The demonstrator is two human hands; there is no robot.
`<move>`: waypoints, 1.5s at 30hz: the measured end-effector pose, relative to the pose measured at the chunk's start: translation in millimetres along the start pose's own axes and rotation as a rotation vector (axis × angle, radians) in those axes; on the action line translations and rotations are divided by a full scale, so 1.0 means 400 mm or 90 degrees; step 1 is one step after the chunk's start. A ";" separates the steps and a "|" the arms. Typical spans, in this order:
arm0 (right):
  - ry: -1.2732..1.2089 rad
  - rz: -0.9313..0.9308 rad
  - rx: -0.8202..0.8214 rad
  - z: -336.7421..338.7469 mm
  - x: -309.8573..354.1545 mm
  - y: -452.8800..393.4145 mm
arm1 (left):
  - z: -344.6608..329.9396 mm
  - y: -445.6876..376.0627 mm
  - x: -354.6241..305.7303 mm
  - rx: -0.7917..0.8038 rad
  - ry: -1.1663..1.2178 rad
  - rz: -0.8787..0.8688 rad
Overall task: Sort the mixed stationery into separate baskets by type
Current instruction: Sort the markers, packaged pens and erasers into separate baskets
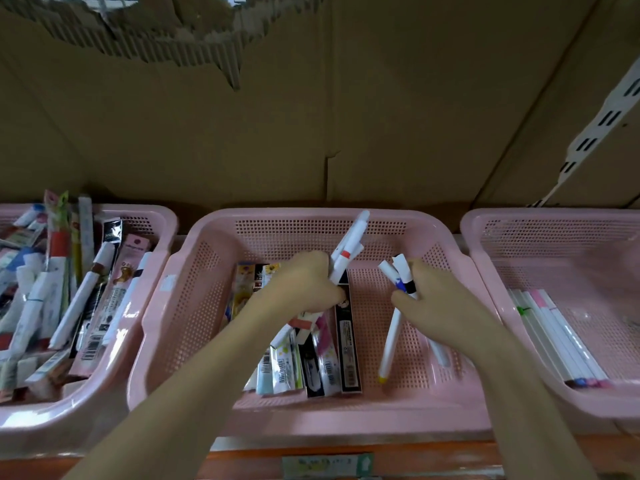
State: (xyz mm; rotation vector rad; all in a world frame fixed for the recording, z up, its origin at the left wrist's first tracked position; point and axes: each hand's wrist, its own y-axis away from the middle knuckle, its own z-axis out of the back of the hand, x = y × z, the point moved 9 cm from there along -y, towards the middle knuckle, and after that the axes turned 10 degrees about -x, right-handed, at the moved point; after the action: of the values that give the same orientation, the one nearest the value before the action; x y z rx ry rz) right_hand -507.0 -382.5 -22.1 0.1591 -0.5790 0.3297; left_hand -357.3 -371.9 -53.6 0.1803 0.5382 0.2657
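Over the middle basket (207, 237), the left hand (304, 282) grips a bundle of white markers (349, 244) — tips pointing up and away. The right hand (426, 289) clutches more white pens (398, 271) above the basket's bare right half; packaged stationery (311, 358) lies beneath the left hand.

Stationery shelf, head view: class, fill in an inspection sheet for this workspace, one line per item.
Surface: orange shelf edge carrying three pink baskets.
Job's things: left basket piled with mixed packaged stationery; middle basket holds packaged pens on its left side and a loose white pen; right basket holds a row of white pens.
Clutter: nothing seen.
Grippers: left hand grips white markers; right hand grips white pens, fingers curled round them.
Cables: nothing seen.
Surroundings: torn cardboard backing; slotted white shelf upright.
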 end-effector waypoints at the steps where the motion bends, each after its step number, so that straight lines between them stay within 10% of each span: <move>1: 0.005 0.005 -0.006 0.000 0.005 -0.001 | 0.013 0.003 0.003 -0.017 0.044 -0.002; 27: -0.114 0.082 -0.412 0.302 -0.016 0.050 | 0.077 0.113 -0.213 -0.237 0.361 -0.083; 36: -0.074 0.051 -0.366 0.542 -0.394 0.030 | -0.060 0.058 -0.561 -0.269 0.438 -0.046; 45: 0.085 0.005 -0.029 0.396 -0.577 -0.085 | -0.234 0.011 -0.649 -0.183 0.292 0.033</move>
State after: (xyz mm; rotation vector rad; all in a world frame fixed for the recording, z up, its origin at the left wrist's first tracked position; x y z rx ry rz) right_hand -757.3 -512.1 -22.2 0.0895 -0.4547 0.3315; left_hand -621.7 -435.0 -6.9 -0.1523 0.9425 0.4351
